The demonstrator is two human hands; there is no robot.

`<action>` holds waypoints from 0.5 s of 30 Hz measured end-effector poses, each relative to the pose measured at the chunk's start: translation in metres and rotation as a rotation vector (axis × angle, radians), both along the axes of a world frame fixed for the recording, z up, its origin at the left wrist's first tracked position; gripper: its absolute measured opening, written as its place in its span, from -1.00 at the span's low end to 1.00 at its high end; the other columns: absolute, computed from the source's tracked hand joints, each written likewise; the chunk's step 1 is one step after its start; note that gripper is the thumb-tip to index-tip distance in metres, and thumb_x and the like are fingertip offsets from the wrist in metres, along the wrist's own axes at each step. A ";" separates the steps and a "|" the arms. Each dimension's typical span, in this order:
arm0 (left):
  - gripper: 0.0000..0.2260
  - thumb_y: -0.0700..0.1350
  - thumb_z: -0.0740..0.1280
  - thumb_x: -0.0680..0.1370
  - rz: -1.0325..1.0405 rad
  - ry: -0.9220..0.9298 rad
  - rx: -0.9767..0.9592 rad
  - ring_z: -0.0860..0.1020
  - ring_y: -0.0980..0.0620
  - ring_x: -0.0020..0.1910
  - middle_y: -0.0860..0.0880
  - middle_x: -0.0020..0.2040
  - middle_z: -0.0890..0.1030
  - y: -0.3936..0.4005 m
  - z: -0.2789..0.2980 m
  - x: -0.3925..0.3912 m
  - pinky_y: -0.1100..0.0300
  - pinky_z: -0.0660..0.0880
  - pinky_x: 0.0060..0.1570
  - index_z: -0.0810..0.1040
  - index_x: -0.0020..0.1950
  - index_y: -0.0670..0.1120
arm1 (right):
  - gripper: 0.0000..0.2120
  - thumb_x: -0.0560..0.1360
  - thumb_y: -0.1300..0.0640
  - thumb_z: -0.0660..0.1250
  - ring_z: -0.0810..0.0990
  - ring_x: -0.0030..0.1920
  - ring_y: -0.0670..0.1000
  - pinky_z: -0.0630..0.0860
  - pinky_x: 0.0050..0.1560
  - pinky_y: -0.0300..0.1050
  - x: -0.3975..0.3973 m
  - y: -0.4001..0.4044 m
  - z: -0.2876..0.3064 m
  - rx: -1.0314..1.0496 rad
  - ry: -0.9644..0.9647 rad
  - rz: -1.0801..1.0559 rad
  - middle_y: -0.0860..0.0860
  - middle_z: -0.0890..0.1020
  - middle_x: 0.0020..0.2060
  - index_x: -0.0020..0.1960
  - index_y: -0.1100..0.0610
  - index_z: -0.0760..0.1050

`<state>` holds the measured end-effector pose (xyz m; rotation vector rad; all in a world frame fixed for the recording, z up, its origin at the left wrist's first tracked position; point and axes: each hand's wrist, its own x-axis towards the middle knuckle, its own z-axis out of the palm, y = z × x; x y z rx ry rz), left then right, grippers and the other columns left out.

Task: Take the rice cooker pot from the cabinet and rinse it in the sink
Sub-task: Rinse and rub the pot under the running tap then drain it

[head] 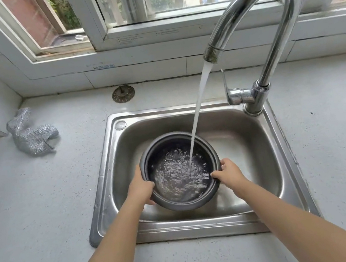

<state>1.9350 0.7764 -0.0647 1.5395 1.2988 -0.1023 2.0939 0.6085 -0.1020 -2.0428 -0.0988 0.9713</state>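
We hold the rice cooker pot under running water in the sink.

On the table [45, 220] the sink [264, 161] holds the rice cooker pot [181, 170], mouth up beneath the faucet [268, 23] stream. Our left hand [139, 190] and right hand [229, 173] are each closed on opposite sides of its rim, the pot directly between them, so either could tip it to pour.

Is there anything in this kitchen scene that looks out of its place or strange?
Yes, one thing. The sink strainer lies on the counter behind the sink, not in the drain. A crumpled steel scrubber also lies loose on the left. Both hands hold the pot under the running tap; nothing has spilled.
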 end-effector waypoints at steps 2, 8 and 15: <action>-0.41 -0.35 0.14 0.52 0.028 0.013 -0.032 0.61 -0.20 -0.05 -0.15 0.13 0.53 -0.005 -0.006 -0.005 -0.05 0.62 -0.25 0.12 0.46 0.11 | -0.80 0.43 0.33 0.27 0.56 -0.04 0.14 0.53 0.00 0.06 -0.001 -0.001 0.001 0.035 -0.011 0.001 0.13 0.55 -0.06 -0.03 0.12 0.35; -0.50 -0.34 0.18 0.52 0.047 0.000 -0.054 0.61 -0.19 -0.06 -0.13 0.09 0.53 -0.010 -0.013 -0.007 0.08 0.59 -0.45 0.21 0.38 0.04 | -0.83 0.43 0.30 0.26 0.55 -0.11 0.06 0.48 -0.10 -0.05 -0.004 -0.004 0.009 0.100 -0.115 0.018 0.06 0.58 -0.11 -0.07 0.07 0.37; -0.33 -0.34 0.22 0.51 0.050 0.016 -0.046 0.55 -0.08 -0.22 -0.21 0.24 0.47 -0.009 -0.024 -0.005 0.22 0.45 -0.61 -0.03 0.51 0.02 | -0.84 0.42 0.27 0.27 0.57 -0.19 0.07 0.48 -0.22 -0.06 -0.008 0.001 0.038 0.205 -0.221 -0.009 0.13 0.62 -0.15 -0.14 0.02 0.40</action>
